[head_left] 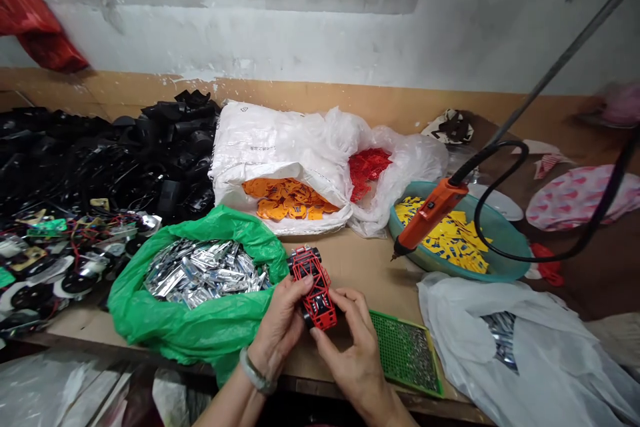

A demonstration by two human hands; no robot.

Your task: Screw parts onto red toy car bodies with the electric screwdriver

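A small toy car (316, 287) with a red lattice frame and black wheels is held over the front of the bench, tilted with its far end to the left. My left hand (283, 320) grips its left side, the thumb lying on the red frame. At the near right end, my right hand (356, 353) has its thumb and fingers closed about the car's corner. Beyond the right hand lies a green tray (395, 340) of small metal screws. An orange electric screwdriver (433, 213) hangs from above at the right, its tip pointing down left.
Left of my hands, a green bag (165, 320) holds silver pieces. Behind are a white sack (270, 140) of orange pieces and a teal basin (515, 247) of yellow pieces. Black parts (100, 153) and wired motors (75, 247) pile up left; a white bag (540, 353) sits right.
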